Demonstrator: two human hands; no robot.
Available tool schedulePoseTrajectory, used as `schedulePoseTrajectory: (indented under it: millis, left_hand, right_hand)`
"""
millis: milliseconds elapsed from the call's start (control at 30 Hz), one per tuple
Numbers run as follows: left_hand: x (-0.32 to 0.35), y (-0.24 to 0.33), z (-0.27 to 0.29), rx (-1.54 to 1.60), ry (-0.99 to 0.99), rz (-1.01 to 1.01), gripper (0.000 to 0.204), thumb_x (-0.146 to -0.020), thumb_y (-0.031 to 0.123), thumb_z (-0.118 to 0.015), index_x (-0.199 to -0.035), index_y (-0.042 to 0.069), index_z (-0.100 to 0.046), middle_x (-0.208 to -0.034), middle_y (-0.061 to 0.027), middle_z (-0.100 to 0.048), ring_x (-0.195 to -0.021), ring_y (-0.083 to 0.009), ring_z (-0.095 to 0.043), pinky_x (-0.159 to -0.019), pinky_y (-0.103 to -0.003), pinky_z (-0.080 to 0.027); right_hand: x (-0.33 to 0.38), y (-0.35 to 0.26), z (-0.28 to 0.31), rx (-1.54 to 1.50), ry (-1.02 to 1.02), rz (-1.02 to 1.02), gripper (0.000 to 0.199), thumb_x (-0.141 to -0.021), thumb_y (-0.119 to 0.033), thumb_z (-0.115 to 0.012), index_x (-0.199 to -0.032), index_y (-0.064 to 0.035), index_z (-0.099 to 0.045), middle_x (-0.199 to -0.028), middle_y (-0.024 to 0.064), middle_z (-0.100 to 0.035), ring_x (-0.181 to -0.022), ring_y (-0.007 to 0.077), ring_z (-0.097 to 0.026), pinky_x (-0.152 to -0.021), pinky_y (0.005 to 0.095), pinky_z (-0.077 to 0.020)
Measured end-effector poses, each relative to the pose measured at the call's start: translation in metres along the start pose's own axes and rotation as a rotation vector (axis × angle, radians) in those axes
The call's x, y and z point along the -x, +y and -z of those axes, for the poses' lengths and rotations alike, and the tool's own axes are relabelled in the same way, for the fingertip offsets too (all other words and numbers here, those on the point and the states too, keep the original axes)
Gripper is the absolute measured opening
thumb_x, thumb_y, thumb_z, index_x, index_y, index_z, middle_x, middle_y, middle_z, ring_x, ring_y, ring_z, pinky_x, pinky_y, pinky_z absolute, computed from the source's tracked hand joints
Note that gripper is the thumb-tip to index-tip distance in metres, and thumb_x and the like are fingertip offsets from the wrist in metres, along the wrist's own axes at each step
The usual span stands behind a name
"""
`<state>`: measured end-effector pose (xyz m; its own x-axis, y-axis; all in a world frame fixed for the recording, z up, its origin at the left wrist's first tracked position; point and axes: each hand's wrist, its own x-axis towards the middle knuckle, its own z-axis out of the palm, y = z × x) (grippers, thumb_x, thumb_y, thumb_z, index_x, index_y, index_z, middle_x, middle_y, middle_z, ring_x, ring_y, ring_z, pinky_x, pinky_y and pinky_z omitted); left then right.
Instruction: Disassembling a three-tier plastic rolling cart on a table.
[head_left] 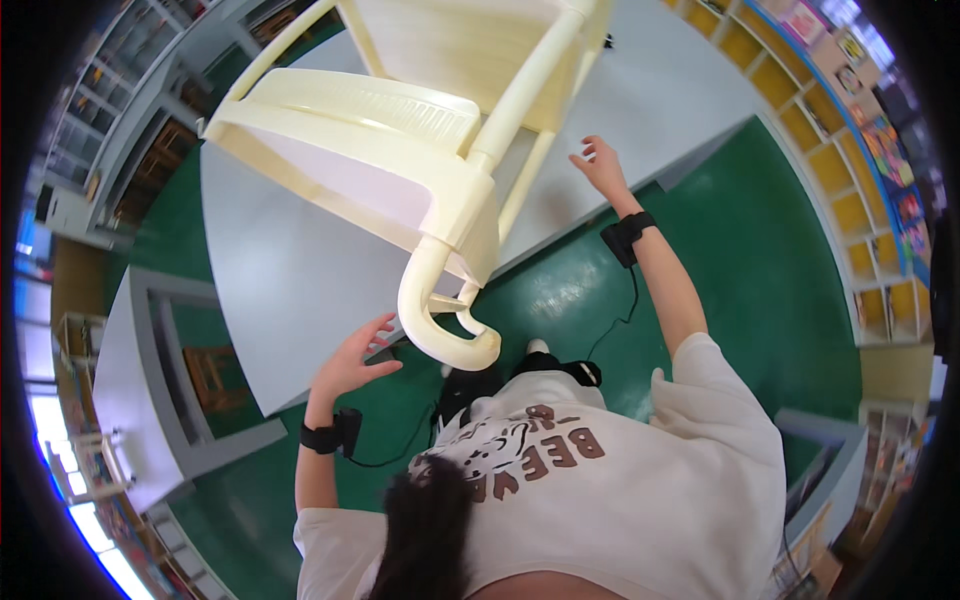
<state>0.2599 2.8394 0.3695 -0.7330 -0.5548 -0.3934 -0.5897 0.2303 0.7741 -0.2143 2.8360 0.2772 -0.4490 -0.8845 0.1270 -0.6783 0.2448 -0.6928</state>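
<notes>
A cream plastic rack-like frame (460, 200), with round tubes, flat panels and a hooked tubular end, rests on its side on the grey table (270, 270). Its hooked end (455, 352) juts past the table's near edge towards my body. My left hand (355, 362) is just left of this hook, apart from it, with fingers spread and nothing in them. On the other side of the frame, above the table's edge, my right hand (603, 170) hovers with loosely bent fingers, also holding nothing.
Black bands with a cable sit on my wrists, including the right wristband (628, 235). A grey-framed table (150, 400) stands at the left over a green floor (740, 290). Yellow-backed shelves (830, 165) line the right side. A small dark item (608, 41) lies behind the frame.
</notes>
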Motion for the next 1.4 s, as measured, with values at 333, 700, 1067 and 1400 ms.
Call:
schedulePoseTrajectory:
  millis: [333, 700, 1067, 1400]
  left_hand:
    - [-0.012, 0.002, -0.078, 0.458, 0.518, -0.028, 0.028, -0.084, 0.007, -0.043, -0.11, -0.002, -0.046, -0.098, -0.01, -0.055, -0.086, -0.0127, -0.053, -0.077, -0.024, -0.042]
    - [0.028, 0.128, -0.19, 0.116, 1.944, 0.355, 0.008, -0.082, 0.006, -0.049, -0.074, 0.002, -0.05, -0.055, 0.0023, -0.041, -0.049, -0.0044, -0.037, -0.045, -0.018, -0.03]
    - [-0.175, 0.183, -0.252, 0.093, 1.95, 0.608, 0.082, -0.055, 0.016, -0.076, -0.117, -0.002, -0.026, -0.109, -0.0123, -0.033, -0.101, -0.0218, -0.034, -0.085, -0.032, -0.032]
    - [-0.234, 0.131, -0.188, 0.012, 2.266, 0.452, 0.103, -0.049, 0.012, -0.076, -0.122, -0.004, -0.004, -0.117, -0.0188, -0.019, -0.112, -0.0308, -0.022, -0.097, -0.039, -0.018]
  right_hand:
    - [-0.108, 0.022, 0.025, -0.214, 0.468, 0.325, 0.07, -0.054, -0.025, -0.075, -0.11, -0.0005, -0.04, -0.101, 0.0154, -0.051, -0.089, 0.0245, -0.051, -0.075, 0.0334, -0.0424]
    - [-0.138, 0.034, 0.066, -0.56, -0.271, 0.468, 0.047, -0.061, -0.016, -0.072, -0.099, -0.001, -0.047, -0.092, 0.0062, -0.056, -0.085, 0.014, -0.054, -0.071, 0.0278, -0.0435]
    - [-0.132, 0.007, 0.084, -0.428, 0.043, 0.682, 0.048, -0.057, -0.02, -0.074, -0.093, -0.0023, -0.047, -0.085, 0.0093, -0.055, -0.071, 0.0211, -0.054, -0.064, 0.0297, -0.0435]
    - [-0.13, -0.004, 0.09, -0.32, 0.063, 0.622, 0.055, -0.06, -0.024, -0.069, -0.102, -0.0017, -0.04, -0.09, 0.0141, -0.056, -0.077, 0.0283, -0.056, -0.066, 0.0346, -0.0458]
